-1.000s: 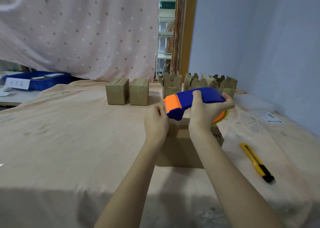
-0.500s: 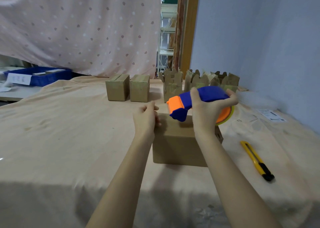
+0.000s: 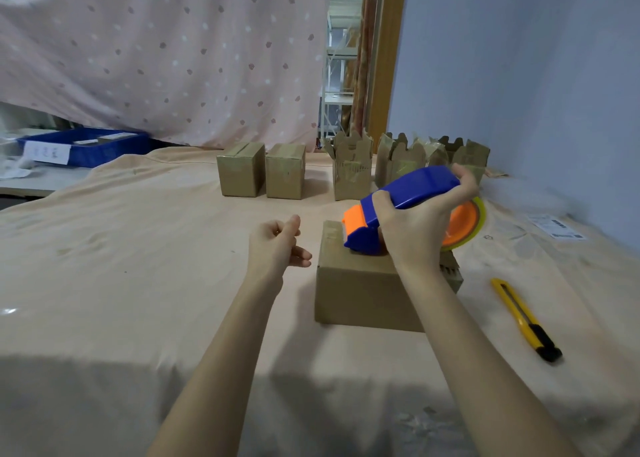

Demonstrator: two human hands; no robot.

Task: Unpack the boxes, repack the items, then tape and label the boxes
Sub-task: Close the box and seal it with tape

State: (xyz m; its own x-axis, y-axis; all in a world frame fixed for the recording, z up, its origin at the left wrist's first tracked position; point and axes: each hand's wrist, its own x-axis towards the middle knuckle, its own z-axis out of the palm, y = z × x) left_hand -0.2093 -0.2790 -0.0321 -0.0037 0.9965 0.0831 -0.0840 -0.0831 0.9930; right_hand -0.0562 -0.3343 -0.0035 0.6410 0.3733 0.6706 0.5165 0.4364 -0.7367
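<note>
Left hand (image 3: 277,245) has come off the box (image 3: 360,283) and now hangs just to its left, apart from it, fingers loosely curled, holding nothing. Right hand (image 3: 419,228) stays wrapped round the dispenser (image 3: 412,193), fingers clamped over the blue handle, orange nose down on the box top near the left end. Tape roll (image 3: 465,224) sits behind the hand, over the box's right end. Box lies closed on the cloth (image 3: 138,266), mid-table. Yellow knife (image 3: 524,318) lies on the cloth right of the box, apart from it. At the back, two closed boxes (image 3: 261,170) stand side by side, nearly touching; right of them several open boxes (image 3: 405,165) with flaps up. A label sheet (image 3: 557,226) lies far right near the wall. Blue bin (image 3: 86,144) with a paper tag sits far left, off the cloth.
</note>
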